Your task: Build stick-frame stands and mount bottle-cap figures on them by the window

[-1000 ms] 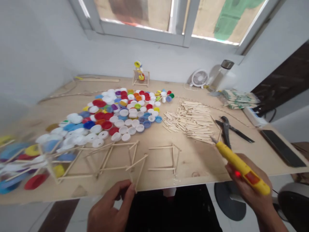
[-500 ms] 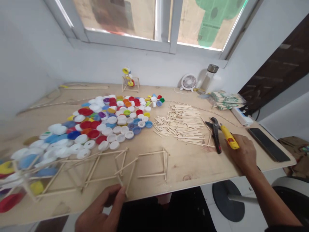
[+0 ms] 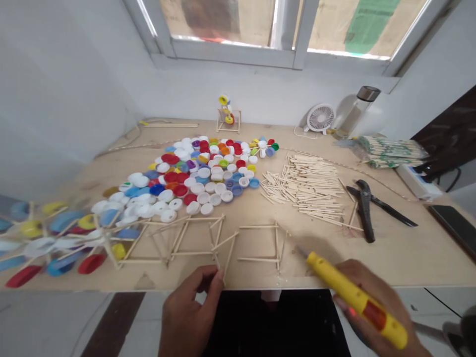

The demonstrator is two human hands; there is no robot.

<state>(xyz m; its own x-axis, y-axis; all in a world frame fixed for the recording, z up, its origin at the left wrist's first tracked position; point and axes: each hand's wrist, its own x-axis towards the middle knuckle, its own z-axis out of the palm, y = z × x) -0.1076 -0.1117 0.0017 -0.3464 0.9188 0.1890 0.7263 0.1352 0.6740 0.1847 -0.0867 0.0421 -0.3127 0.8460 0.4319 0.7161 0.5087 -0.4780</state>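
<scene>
My right hand [image 3: 375, 307] is wrapped round a yellow pen-shaped tool [image 3: 353, 297] with a red window, its tip pointing up-left over the table's front edge. My left hand [image 3: 191, 307] pinches the near end of a thin wooden stick [image 3: 227, 259] at the front edge. That stick belongs to a flat framework of joined sticks [image 3: 193, 240] lying on the wooden table [image 3: 390, 253]. A separate square stick frame [image 3: 262, 243] lies just right of it, between my two hands.
Many coloured and white bottle caps [image 3: 201, 173] spread across the table's left half. A pile of loose sticks [image 3: 308, 186] lies right of centre, with black pliers [image 3: 364, 208] beside it. A cap-and-stick model [image 3: 55, 240] sits far left. A small fan [image 3: 320, 118], bottle [image 3: 357, 111] and phone [image 3: 455, 223] stand at the right.
My right hand went out to the pliers with the yellow tool, then came back to the front edge near the square frame. My left hand stayed pinched on the stick.
</scene>
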